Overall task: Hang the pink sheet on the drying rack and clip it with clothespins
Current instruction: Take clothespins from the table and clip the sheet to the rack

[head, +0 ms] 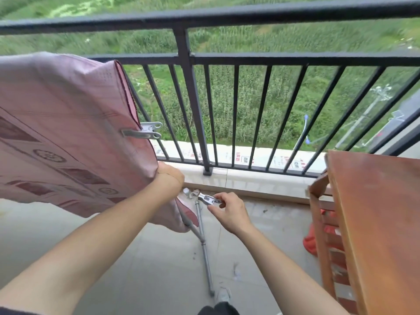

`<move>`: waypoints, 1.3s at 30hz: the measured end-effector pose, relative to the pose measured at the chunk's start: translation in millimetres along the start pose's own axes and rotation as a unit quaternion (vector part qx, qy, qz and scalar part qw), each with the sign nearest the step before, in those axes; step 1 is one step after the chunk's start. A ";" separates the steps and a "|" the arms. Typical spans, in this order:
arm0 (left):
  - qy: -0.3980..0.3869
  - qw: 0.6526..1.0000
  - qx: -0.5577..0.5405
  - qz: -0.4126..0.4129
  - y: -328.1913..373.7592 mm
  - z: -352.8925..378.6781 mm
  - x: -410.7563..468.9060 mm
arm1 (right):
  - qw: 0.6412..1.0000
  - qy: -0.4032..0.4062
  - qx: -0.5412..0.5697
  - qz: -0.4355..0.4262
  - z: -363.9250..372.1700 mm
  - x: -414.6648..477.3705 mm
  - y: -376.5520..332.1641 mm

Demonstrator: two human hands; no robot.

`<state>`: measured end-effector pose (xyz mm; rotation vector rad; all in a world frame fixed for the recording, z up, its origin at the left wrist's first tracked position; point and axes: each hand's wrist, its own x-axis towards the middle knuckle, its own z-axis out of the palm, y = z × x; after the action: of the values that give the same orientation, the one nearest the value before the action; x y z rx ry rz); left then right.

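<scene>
The pink sheet (68,123) with dark red patterns hangs draped over the drying rack on the left. One metal clothespin (145,131) is clipped on its right edge. My left hand (169,176) grips the sheet's lower right corner on the rack bar. My right hand (229,210) pinches a second metal clothespin (208,199) just right of that corner, its jaws near the rack's end. The grey rack leg (204,246) slants down to the floor.
A black metal balcony railing (188,98) runs across in front, with green fields far below. A reddish-brown wooden table (375,219) stands at the right, something orange-red (311,242) beneath it. My shoe (223,294) is on the grey tiled floor.
</scene>
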<state>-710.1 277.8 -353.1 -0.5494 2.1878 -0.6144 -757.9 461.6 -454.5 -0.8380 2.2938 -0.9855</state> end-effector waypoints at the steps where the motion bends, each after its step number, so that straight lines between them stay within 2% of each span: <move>1: 0.000 1.000 -0.019 0.012 -3.3 -3.0 -0.5 | 1.000 -0.005 -0.003 -0.003 1.7 1.7 -0.7; 5: 0.033 0.997 -0.036 0.056 -14.3 -5.4 -5.8 | 0.999 -0.037 -0.033 -0.021 3.0 12.0 -3.4; 15: 0.040 0.991 -0.105 0.068 -20.0 -6.3 -8.8 | 0.978 -0.095 -0.160 -0.095 4.0 41.7 -24.9; 22: 0.087 0.988 -0.098 0.076 -19.4 0.9 -4.3 | 0.976 -0.119 -0.140 -0.115 33.0 56.1 -64.1; 26: 0.094 0.987 -0.101 0.085 -20.8 5.7 -1.7 | 0.981 -0.144 -0.093 -0.091 34.7 57.9 -51.9; 29: 0.144 0.976 -0.136 0.095 -16.6 6.4 1.4 | 0.980 -0.168 -0.084 -0.071 21.3 54.2 -35.5; 31: 0.203 0.955 -0.201 0.078 -8.6 6.3 4.5 | 0.983 -0.141 -0.103 -0.059 12.0 52.3 -21.7; 34: 0.288 0.916 -0.274 0.051 13.6 4.6 11.1 | 0.989 -0.060 -0.131 -0.037 -9.1 42.9 6.8; 39: 0.274 0.902 -0.317 0.104 83.0 -22.4 24.0 | 0.983 0.044 -0.163 0.070 -63.2 7.1 76.3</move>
<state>-757.2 335.5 -402.5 -0.4894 2.9518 0.1084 -829.3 527.3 -475.6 -0.7573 2.5939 -0.6052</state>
